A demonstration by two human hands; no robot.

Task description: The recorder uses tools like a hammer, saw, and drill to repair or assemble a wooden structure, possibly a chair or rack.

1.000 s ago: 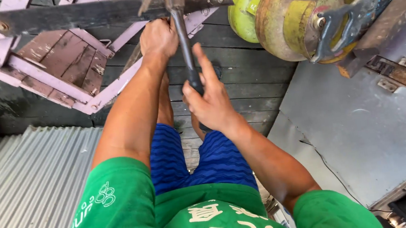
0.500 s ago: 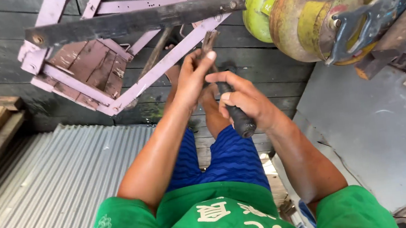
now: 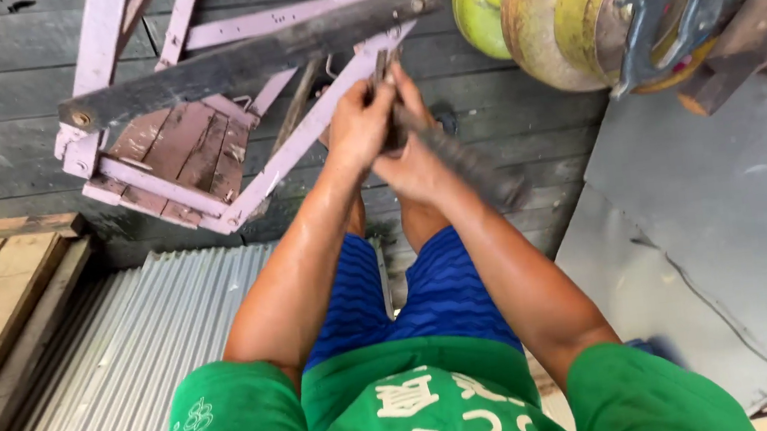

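While both hands grip the hammer [image 3: 453, 156], left hand [image 3: 357, 125] and right hand [image 3: 416, 160] closed around it, its handle slants back right from the purple frame [image 3: 207, 158], just ahead.

A dark hammer [image 3: 453, 156], handle slanting down to the right, is pressed against an overturned, pale purple wooden chair [image 3: 205, 139].

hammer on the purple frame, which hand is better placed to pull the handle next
Right, probably. The right hand lies nearest the hammer handle, which trails back along that forearm. The left hand sits forward at the head, against the purple frame.
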